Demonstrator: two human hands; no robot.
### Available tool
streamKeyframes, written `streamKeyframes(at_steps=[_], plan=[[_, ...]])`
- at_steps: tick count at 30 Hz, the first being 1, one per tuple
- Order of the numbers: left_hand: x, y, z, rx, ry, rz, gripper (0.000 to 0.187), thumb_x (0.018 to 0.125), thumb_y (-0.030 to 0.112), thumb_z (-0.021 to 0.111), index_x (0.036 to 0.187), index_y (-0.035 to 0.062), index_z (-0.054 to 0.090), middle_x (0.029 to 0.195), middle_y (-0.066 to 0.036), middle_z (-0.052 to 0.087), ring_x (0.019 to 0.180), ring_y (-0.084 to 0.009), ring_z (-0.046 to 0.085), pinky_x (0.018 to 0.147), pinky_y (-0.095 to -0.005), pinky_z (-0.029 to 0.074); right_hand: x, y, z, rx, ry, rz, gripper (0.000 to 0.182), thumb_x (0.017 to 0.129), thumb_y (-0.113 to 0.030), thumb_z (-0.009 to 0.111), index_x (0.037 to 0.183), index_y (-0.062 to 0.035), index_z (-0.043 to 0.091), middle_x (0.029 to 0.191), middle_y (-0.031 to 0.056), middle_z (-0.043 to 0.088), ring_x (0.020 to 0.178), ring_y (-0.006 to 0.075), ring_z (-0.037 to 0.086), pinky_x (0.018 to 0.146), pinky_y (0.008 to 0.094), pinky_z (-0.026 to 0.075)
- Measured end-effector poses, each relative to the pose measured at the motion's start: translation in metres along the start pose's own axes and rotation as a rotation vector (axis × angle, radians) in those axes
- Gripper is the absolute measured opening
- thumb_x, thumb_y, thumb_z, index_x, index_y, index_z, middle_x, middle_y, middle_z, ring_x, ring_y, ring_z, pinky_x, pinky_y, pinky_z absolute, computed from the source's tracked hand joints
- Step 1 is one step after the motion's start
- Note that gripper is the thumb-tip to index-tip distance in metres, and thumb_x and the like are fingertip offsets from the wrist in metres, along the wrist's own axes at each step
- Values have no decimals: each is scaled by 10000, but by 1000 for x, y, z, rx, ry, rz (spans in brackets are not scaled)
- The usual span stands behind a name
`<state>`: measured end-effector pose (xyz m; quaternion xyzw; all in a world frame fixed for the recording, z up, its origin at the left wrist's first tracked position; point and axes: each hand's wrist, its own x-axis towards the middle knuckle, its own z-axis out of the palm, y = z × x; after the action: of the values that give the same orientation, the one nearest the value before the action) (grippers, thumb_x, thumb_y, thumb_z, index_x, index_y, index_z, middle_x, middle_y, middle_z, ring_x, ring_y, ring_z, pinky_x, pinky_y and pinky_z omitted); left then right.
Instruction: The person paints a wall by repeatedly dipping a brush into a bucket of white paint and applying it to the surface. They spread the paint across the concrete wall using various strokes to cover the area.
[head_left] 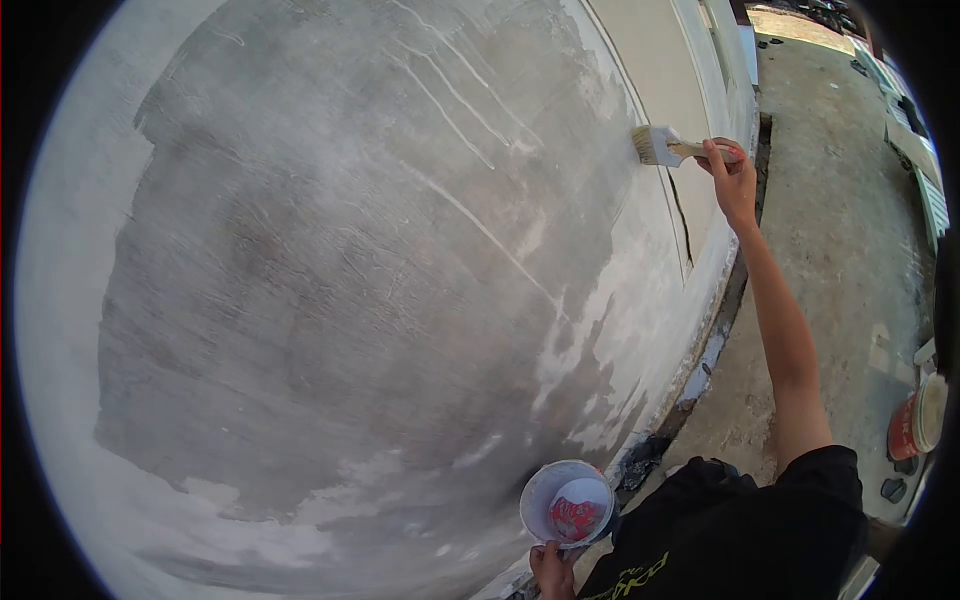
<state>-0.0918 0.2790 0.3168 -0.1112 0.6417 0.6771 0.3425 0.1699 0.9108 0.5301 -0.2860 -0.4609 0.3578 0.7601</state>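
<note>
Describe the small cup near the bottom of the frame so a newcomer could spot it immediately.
Start at the big grey wall filling the view and follow it down to its lower right edge. There the left hand holds a small white cup by its rim. Unlike the red bucket on the ground at far right, it is hand-held, with red markings showing inside.

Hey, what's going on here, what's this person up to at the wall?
A person is working at a grey wall. The right hand is stretched out holding a flat paintbrush by its handle, with the bristles against the wall's surface. The left hand holds a small white cup low by its rim; it has red markings inside. A large darker patch covers much of the wall, with pale streaks running through it. An orange bucket stands on the concrete ground to the right.
</note>
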Motion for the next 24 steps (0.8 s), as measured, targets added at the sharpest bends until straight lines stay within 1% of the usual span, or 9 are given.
streamKeyframes(at_steps=[2, 4, 6, 8, 10, 11, 14, 18, 24], plan=[[-8, 10, 2, 12, -47, -26, 143, 913, 58, 570, 940, 60, 429, 996, -99, 511, 901, -259, 547, 824, -587, 565, 9, 5, 7, -84, 55, -51, 318, 944, -237, 660, 1058, 58, 623, 939, 148, 693, 906, 185, 694, 820, 278, 567], [-8, 7, 1, 108, -19, -18, 152, 915, 80, 582, 931, 61, 433, 993, -99, 515, 911, -257, 545, 809, -531, 571, 0, -4, 16, -175, 89, -81, 309, 942, -238, 665, 1059, 46, 633, 905, 143, 701, 902, 171, 696, 799, 263, 555], [-14, 12, 8, 168, -15, -12, 155, 918, 94, 589, 924, 65, 437, 990, -98, 518, 917, -253, 543, 787, -479, 569, -28, -19, 30, -316, 59, -120, 241, 937, -215, 674, 1047, -2, 651, 859, 115, 713, 838, 124, 691, 758, 252, 531], [-30, 29, 24, 182, -25, -9, 152, 923, 101, 590, 921, 72, 441, 986, -97, 520, 918, -248, 541, 759, -431, 559, -70, -42, 42, -222, -32, -159, 177, 928, -140, 675, 1032, 1, 652, 890, 107, 717, 863, 128, 685, 761, 264, 542], [-13, 30, 23, 81, -34, -12, 205, 841, 51, 607, 915, 53, 416, 1018, -131, 502, 955, -318, 564, 782, -553, 570, -115, -63, 44, -154, -146, -225, 140, 911, -87, 677, 1007, 11, 652, 962, 128, 728, 869, 154, 696, 754, 268, 547], [-9, 29, 22, 32, -34, -18, 241, 800, 26, 616, 912, 44, 403, 1034, -148, 493, 973, -354, 575, 793, -614, 576, -136, -75, 42, -115, -212, -164, 128, 900, -66, 681, 996, 13, 653, 976, 133, 728, 862, 159, 697, 753, 272, 548], [-32, 43, 57, 69, -32, 13, 264, 802, 60, 622, 936, 28, 397, 1082, -175, 464, 1048, -411, 520, 868, -672, 510, -176, -89, 35, 15, -446, -71, 149, 905, -78, 681, 1023, 9, 652, 981, 128, 720, 863, 160, 688, 769, 284, 545], [-32, 49, 69, 68, -103, 6, 214, 819, 35, 590, 932, 75, 412, 1059, -128, 511, 997, -318, 531, 823, -668, 520, -152, -67, 28, 204, -382, 203, 157, 934, -111, 657, 1040, 2, 632, 972, 92, 684, 911, 158, 663, 814, 283, 533], [-30, 44, 57, 34, -71, -17, 203, 817, 3, 582, 912, 74, 417, 1034, -120, 520, 992, -303, 534, 837, -679, 508, -44, -16, 11, 167, -128, 137, 253, 949, -167, 641, 1050, 58, 586, 966, 130, 656, 918, 195, 674, 851, 328, 595]])
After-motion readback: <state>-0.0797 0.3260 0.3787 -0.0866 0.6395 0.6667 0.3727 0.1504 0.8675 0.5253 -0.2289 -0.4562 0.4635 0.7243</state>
